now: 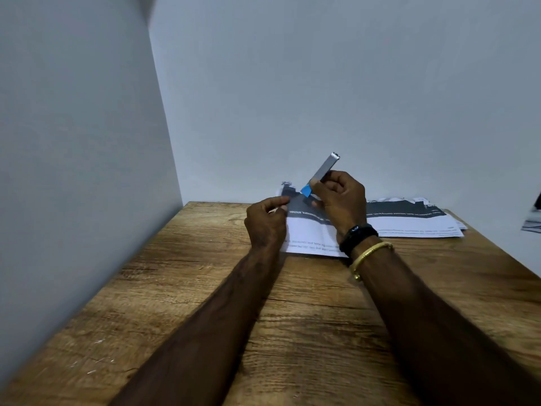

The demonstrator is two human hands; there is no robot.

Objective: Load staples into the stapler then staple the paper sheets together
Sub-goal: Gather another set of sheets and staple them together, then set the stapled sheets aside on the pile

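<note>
Wooden table [181,303] bears paper sheets [409,221]; right hand [342,206] fingers grip stapler [323,171], left hand [266,224] pinches sheets.

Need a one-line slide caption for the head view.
Right hand holds a small stapler above printed sheets that the left hand grips.

Soft, dim, even light with a cool grey cast and no glare. Wide-angle bending warps the edges, and the left wall [73,171] smears with blur.
</note>
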